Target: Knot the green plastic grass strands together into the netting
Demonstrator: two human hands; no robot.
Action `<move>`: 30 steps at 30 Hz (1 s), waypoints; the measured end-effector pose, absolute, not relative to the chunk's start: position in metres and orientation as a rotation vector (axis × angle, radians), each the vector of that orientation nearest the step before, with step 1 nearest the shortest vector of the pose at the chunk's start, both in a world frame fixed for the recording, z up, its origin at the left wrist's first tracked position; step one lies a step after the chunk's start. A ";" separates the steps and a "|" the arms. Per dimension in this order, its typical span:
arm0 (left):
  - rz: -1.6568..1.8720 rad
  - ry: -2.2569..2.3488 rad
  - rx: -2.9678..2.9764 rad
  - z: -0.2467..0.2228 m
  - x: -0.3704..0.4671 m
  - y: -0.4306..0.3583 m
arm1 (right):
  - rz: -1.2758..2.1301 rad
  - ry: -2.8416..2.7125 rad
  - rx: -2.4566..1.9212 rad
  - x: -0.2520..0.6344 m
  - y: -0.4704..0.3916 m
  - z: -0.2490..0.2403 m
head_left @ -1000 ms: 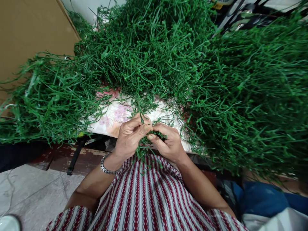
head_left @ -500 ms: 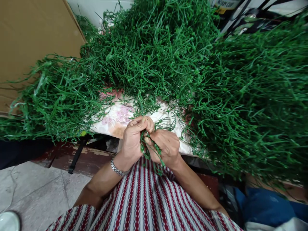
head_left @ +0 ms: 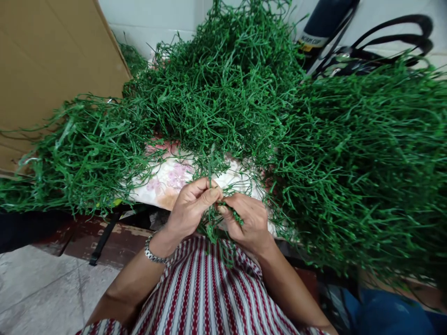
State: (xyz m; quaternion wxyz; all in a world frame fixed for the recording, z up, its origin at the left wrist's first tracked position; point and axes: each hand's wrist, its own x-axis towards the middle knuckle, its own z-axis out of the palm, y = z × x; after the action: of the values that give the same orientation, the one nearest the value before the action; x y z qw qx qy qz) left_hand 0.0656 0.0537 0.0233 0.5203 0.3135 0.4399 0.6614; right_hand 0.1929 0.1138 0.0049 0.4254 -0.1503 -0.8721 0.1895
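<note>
My left hand [head_left: 191, 207], with a metal-band watch [head_left: 156, 249] on its wrist, pinches thin green stems [head_left: 211, 228] between thumb and fingers. Close beside it, my right hand [head_left: 248, 222] is closed on a small bunch of green stems [head_left: 237, 217]; their tips poke out past its fingers. The fingertips of both hands nearly meet above my lap. Just beyond them, a few loose stems lie on a floral cloth [head_left: 174, 179]. Whether the stems are plant or plastic I cannot tell.
A large heap of green stems [head_left: 223, 93] rises ahead, with more piled left [head_left: 87, 158] and right [head_left: 363, 177]. A cardboard sheet [head_left: 59, 56] stands at left. A dark bottle [head_left: 319, 30] and black straps [head_left: 394, 39] are behind, against white tiles [head_left: 153, 16].
My hands have drawn slightly apart at the wrists, and the left thumb and fingers now pinch stems more openly. The view has tilted up, showing more of the bottle and straps.
</note>
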 end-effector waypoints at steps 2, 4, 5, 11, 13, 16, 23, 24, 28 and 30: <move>1.494 1.087 0.827 0.022 0.061 0.050 | 0.469 -2.224 -0.377 0.195 0.115 0.008; 1.393 1.170 0.902 0.022 0.057 0.046 | 0.442 -2.301 -0.364 0.198 0.115 0.011; 1.338 1.221 0.941 0.023 0.055 0.045 | 0.421 -2.347 -0.358 0.200 0.115 0.012; 0.983 1.243 1.261 0.031 0.045 0.042 | 0.483 -2.576 -0.260 0.206 0.116 0.021; 0.928 1.214 1.343 0.031 0.044 0.041 | 0.595 -2.584 -0.162 0.205 0.116 0.021; 0.924 1.229 1.356 0.028 0.046 0.037 | 0.672 -2.496 -0.073 0.202 0.115 0.018; 0.792 1.228 1.870 0.034 0.048 0.026 | 0.576 -2.729 0.080 0.213 0.119 0.023; 0.765 1.193 1.893 0.035 0.048 0.025 | 0.588 -2.759 0.123 0.214 0.119 0.025; 0.758 1.142 1.775 0.036 0.050 0.025 | 0.637 -2.724 0.166 0.219 0.121 0.030; 0.767 1.134 1.778 0.038 0.053 0.024 | 0.616 -2.735 0.193 0.221 0.121 0.035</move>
State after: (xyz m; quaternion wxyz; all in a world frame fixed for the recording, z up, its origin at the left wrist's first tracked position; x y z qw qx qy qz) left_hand 0.0527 0.0237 0.0377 0.4339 0.7139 0.4551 0.3080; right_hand 0.2207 0.1205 0.0345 0.1647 0.0677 -0.9599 0.2163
